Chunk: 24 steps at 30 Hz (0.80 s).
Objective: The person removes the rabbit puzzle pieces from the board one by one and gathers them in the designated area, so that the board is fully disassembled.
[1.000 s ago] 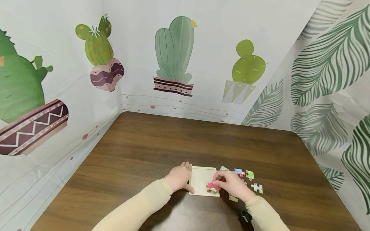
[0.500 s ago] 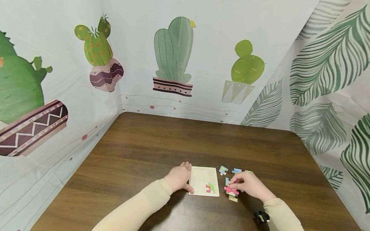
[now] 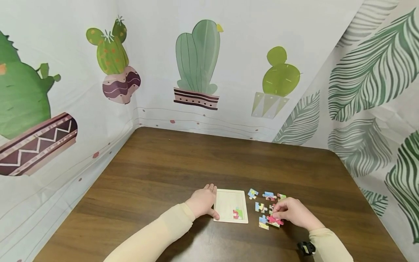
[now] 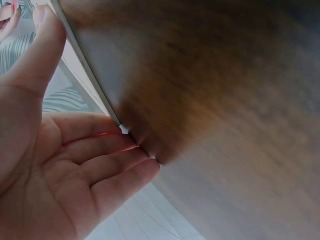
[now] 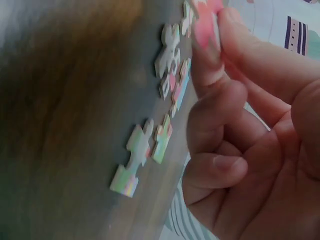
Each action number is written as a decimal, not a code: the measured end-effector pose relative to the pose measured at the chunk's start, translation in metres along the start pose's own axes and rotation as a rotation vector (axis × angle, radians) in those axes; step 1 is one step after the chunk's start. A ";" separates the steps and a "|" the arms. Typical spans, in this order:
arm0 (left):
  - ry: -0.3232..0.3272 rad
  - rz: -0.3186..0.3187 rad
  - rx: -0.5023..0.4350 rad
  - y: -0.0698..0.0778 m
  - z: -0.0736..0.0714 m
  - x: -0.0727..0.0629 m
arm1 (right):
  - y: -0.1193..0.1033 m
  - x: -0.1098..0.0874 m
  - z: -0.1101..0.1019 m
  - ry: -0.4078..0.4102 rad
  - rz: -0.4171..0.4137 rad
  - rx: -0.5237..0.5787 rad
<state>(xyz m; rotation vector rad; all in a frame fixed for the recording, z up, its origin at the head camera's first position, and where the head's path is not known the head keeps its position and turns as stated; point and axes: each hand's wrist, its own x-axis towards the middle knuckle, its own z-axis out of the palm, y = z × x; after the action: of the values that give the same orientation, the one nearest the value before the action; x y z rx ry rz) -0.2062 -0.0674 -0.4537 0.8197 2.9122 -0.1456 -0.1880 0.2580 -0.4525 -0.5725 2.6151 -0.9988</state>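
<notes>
My left hand (image 3: 203, 202) lies along the left edge of a pale wooden puzzle tray (image 3: 226, 203), its fingers fairly straight at that edge and the thumb on the near left corner. One red and green puzzle piece (image 3: 240, 214) sits in the tray's near right corner. To the right of the tray, my right hand (image 3: 296, 213) pinches a pink puzzle piece (image 3: 274, 220) between thumb and index finger, close over the loose pieces. In the right wrist view the same pink piece (image 5: 205, 30) shows between the fingertips, while the other fingers are curled.
Several loose puzzle pieces lie right of the tray, among them a blue and yellow piece (image 3: 263, 222) and another blue piece (image 3: 252, 193). The brown wooden table (image 3: 183, 160) meets a cactus-printed cloth (image 3: 235, 65) at the back. A black wrist device (image 3: 306, 248) hangs by the right sleeve.
My right hand has carried the pink puzzle piece from over the tray's near right corner rightward to the loose pieces, uncovering the piece in the corner. The left hand has stayed put.
</notes>
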 end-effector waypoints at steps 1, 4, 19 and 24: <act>0.000 0.001 -0.001 0.000 0.000 0.000 | 0.001 -0.001 -0.001 -0.007 0.007 0.002; 0.002 0.002 -0.003 0.000 0.001 0.000 | 0.002 -0.003 -0.002 -0.010 0.022 -0.012; 0.008 -0.002 0.004 0.000 0.002 0.002 | 0.005 -0.004 0.006 0.083 0.073 -0.171; -0.001 -0.005 -0.005 -0.001 0.002 0.002 | 0.005 -0.003 0.006 0.073 0.073 -0.147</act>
<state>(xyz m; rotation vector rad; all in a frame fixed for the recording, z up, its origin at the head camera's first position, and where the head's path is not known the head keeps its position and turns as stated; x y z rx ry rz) -0.2083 -0.0671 -0.4561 0.8107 2.9126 -0.1396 -0.1844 0.2594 -0.4599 -0.4785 2.7691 -0.8245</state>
